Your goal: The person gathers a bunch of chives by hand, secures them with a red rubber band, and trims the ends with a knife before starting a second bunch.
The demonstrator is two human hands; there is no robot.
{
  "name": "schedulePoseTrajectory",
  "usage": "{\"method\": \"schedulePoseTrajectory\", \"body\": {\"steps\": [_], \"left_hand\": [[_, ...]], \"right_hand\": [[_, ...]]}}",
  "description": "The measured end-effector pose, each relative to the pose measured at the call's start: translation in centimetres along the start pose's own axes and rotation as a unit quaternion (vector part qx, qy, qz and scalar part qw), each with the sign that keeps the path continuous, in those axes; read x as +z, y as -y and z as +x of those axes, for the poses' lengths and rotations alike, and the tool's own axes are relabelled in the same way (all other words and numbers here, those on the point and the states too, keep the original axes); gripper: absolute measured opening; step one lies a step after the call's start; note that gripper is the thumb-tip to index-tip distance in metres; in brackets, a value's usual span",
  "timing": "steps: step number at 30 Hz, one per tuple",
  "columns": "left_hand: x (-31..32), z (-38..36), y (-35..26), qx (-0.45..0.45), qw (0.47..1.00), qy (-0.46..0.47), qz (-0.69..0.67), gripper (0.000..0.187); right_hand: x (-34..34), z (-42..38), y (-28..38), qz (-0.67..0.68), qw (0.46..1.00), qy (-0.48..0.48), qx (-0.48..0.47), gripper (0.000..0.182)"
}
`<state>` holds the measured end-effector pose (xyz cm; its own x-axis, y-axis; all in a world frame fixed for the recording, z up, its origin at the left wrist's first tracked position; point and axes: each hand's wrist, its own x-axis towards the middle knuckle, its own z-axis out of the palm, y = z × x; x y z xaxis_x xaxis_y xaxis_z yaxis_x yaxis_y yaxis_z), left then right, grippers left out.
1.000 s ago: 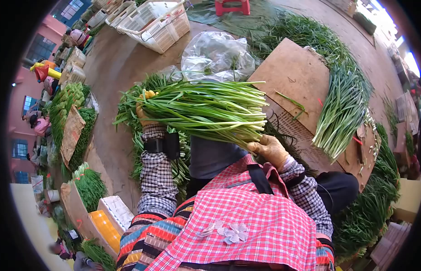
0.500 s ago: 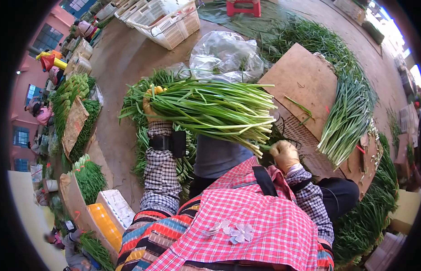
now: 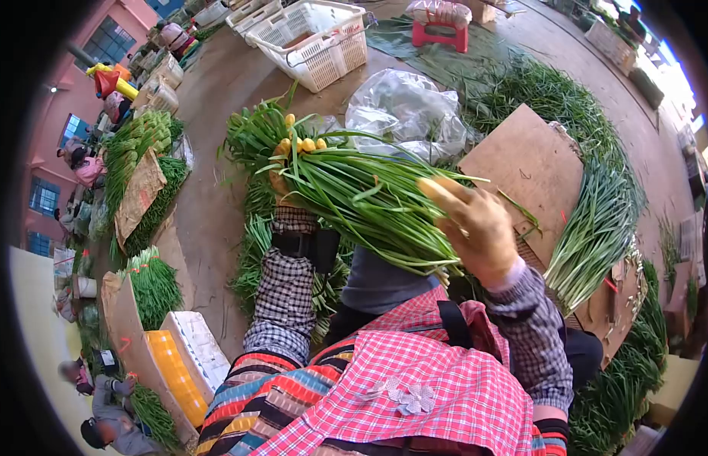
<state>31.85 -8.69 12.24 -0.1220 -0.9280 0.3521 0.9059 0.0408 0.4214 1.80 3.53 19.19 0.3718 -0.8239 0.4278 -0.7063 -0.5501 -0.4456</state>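
A thick bunch of chives [image 3: 361,194], long flat green leaves with pale stems, lies across above my lap. My left hand [image 3: 282,163], in a glove with yellow fingertips, is wrapped round its leafy end on the left. My right hand [image 3: 479,228], also gloved, is over the pale stem ends at the right, fingers stretched out and somewhat blurred by motion. The palm side and any contact with the stems are hard to make out. More loose chives [image 3: 255,243] lie below and behind my left forearm.
A brown board [image 3: 529,175] with a few stray leaves lies ahead on the right, beside a pile of chives [image 3: 597,220]. Beyond the bunch are a clear plastic bag [image 3: 403,114], a white crate [image 3: 316,45] and a red stool [image 3: 441,34]. Other people sit at far left.
My right hand has risen from below the stem ends to above them, its fingers now extended. The bunch tilts down more at the right, and my left fingertips show on top. The view has shifted.
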Motion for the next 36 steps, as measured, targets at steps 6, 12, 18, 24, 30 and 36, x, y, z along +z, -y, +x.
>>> {"method": "schedulePoseTrajectory", "body": {"steps": [6, 12, 18, 24, 30, 36], "left_hand": [[2.8, 1.0, 0.7, -0.053, 0.989, 0.135, -0.01, 0.032], [3.9, 0.4, 0.7, -0.063, 0.994, 0.092, 0.006, 0.054], [4.2, 0.5, 0.9, -0.081, 0.992, 0.099, -0.006, 0.055], [3.9, 0.4, 1.1, -0.102, 0.989, 0.097, -0.034, 0.027], [5.1, 0.8, 1.8, -0.101, 0.983, 0.151, 0.001, 0.027], [5.3, 0.6, 2.6, -0.064, 0.984, 0.166, 0.019, 0.065]], "right_hand": [[4.8, 5.9, -0.2, -0.113, 0.977, -0.071, -0.168, 0.039], [3.4, 7.3, -1.8, 0.237, 0.957, -0.119, -0.115, 0.026], [-3.0, 4.1, -1.5, 0.594, 0.801, -0.077, 0.018, 0.021], [-3.7, 1.2, -2.3, 0.6, 0.792, 0.065, 0.093, 0.022], [3.1, 4.7, -1.9, 0.138, 0.984, -0.076, -0.086, 0.044], [4.7, 5.9, -2.5, 0.258, 0.957, -0.108, -0.074, 0.022]]}}
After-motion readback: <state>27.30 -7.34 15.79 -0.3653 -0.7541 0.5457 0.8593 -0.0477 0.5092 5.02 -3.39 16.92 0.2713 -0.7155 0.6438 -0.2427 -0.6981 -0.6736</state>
